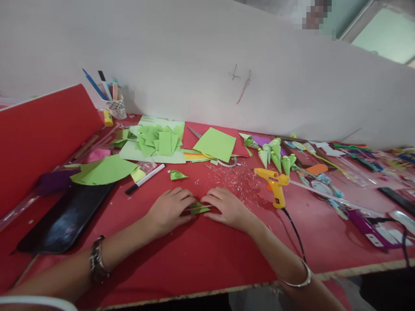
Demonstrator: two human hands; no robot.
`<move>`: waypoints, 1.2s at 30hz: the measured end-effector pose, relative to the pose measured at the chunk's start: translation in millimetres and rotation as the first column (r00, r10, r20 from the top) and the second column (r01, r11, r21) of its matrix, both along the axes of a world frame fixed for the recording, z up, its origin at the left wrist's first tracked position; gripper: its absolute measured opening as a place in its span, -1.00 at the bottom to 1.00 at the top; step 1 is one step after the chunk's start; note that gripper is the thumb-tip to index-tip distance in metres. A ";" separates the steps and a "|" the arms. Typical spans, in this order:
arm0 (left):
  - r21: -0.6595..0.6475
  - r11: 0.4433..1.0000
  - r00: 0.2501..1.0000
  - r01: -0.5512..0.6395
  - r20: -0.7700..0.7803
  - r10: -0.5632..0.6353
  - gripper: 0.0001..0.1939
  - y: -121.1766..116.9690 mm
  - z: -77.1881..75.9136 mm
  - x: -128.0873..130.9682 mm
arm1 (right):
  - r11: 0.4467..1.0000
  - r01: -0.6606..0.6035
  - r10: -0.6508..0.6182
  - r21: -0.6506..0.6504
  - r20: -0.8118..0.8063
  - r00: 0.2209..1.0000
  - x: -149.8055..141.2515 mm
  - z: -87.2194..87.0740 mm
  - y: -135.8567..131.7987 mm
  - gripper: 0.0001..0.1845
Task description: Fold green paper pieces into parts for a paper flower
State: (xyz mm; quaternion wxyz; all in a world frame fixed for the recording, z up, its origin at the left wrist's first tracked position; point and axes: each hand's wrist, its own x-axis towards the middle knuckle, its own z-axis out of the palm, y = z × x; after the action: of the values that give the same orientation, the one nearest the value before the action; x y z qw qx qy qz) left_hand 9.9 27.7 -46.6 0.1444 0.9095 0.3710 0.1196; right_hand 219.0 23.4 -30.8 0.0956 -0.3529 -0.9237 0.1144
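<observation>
Low over the red tabletop [207, 255], a small piece of green paper [198, 208] lies between my two hands, with what looks like a thin stick along it. My left hand [171, 209] closes on its left end, fingers bent over the top. From the other side my right hand [228, 209] grips the right end with curled fingers. Part of the paper is hidden under the fingertips. Just beyond the hands sits a small folded green paper cone [177, 175]. A yellow hot glue gun [274, 183] lies to the right of my right hand.
A black-capped marker [145, 178], a dark phone-like slab [68, 216] and green paper sheets [108, 169] lie left. Behind are cut green squares [165, 142] and a larger green sheet [215, 144]. Several rolled green cones [275, 155] lie back right. A purple power strip [372, 229] is far right.
</observation>
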 end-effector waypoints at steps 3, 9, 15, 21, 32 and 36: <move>0.027 1.000 1.000 0.000 -0.003 0.000 -0.79 -0.6 -2.1 0.5 | 0.998 -0.065 0.065 -0.017 -0.037 0.997 -2.4 -4.4 1.3 -0.74; 0.137 0.990 0.999 0.021 -0.032 -0.016 -0.83 -3.6 -2.0 0.0 | 0.995 -0.081 0.082 0.052 -0.026 0.996 -3.3 -16.8 1.2 -0.75; 0.204 0.978 0.996 0.041 -0.086 -0.024 -0.86 -4.5 -2.1 0.4 | 0.987 -0.090 0.093 0.135 -0.016 0.996 -1.9 -18.9 0.1 -0.74; 0.263 0.962 0.996 0.079 -0.061 -0.065 -0.85 -3.4 -4.2 -1.6 | 0.964 -0.099 0.098 0.248 0.013 0.995 -1.4 -21.7 -1.8 -0.70; 0.318 0.945 0.997 0.082 -0.022 -0.079 -0.70 -4.6 -5.3 -0.2 | 0.962 -0.104 0.116 0.253 -0.034 0.993 -4.5 -18.4 -1.2 -0.71; 0.283 0.958 0.999 0.046 0.014 -0.052 -0.72 -1.9 -5.4 -2.2 | 0.975 -0.093 0.118 0.201 -0.115 0.986 -2.3 -20.8 -0.5 -0.73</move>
State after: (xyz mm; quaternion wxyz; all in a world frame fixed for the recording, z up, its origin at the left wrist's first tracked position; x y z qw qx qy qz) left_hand 7.7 25.8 -52.0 0.0202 0.9284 0.3259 0.1773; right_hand 216.7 22.9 -51.6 0.1817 -0.2843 -0.9400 0.0506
